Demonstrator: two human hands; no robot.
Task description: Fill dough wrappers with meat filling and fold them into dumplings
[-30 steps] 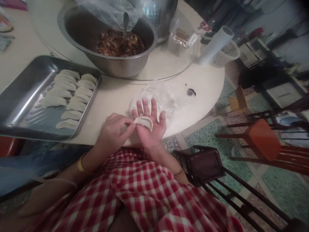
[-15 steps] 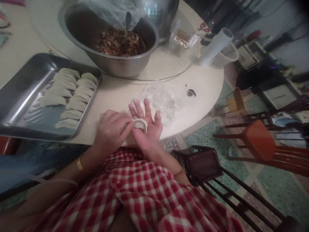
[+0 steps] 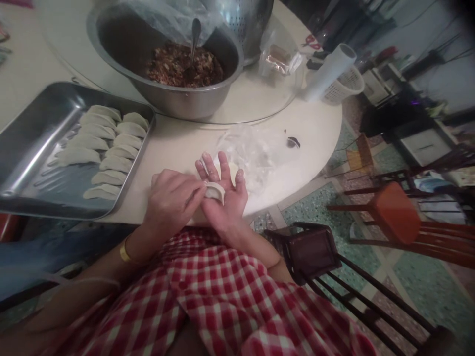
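Note:
A half-moon dumpling (image 3: 215,192) with pale dough lies along the edge of my right palm. My left hand (image 3: 170,198) comes in from the left, thumb and fingers pinched on the dumpling's left end. Palm up under it, my right hand (image 3: 228,198) has its floury fingers spread and stretched out. Behind those fingers a pale dough piece (image 3: 233,170) shows in part, by a crumpled clear plastic bag (image 3: 256,153) on the table. To the left, a metal tray (image 3: 29,198) holds two rows of folded dumplings (image 3: 98,131).
A large metal bowl (image 3: 178,101) of dark minced filling (image 3: 178,64), with a spoon (image 3: 195,37) in it, stands on the glass turntable. Farther right are a wrapped package (image 3: 278,59), a plastic roll (image 3: 330,71) and a white basket (image 3: 351,86). Chairs (image 3: 311,249) stand right of the table.
My left fingers stay at the dumpling's end, and the dumpling looks slightly more turned and closed. The pale dough piece behind my right fingers shows a little more. The view has shifted slightly.

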